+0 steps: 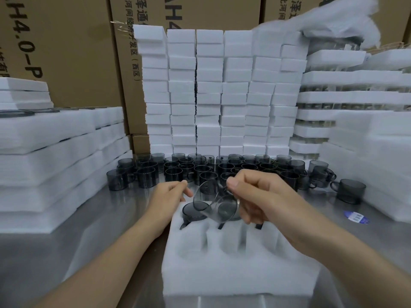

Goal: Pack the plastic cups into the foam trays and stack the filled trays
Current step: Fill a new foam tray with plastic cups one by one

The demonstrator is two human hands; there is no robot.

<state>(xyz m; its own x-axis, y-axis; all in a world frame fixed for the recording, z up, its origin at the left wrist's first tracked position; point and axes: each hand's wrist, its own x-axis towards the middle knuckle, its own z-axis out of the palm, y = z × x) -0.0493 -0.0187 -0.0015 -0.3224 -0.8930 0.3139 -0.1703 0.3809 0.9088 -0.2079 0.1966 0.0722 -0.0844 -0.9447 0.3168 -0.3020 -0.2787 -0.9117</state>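
Leftmost, stacked foam sheets (51, 156) rest on the steel table (93, 221). Nearer the middle, the left hand (169, 197) hovers over the foam tray's (233, 267) far left corner, fingers loosely curled, holding nothing that I can see. One dark cup (193, 211) sits upside down in the tray's back row. Beside it, the right hand (258, 194) pinches a tilted smoky cup (211, 201) above the next pocket. Behind, loose cups (222, 170) crowd before white foam blocks (220, 90). Filled trays (347, 96) are stacked at right.

matt white foam tray (233, 270), glossy smoky plastic cups (350, 191), seemingly brushed-metal table (106, 218).
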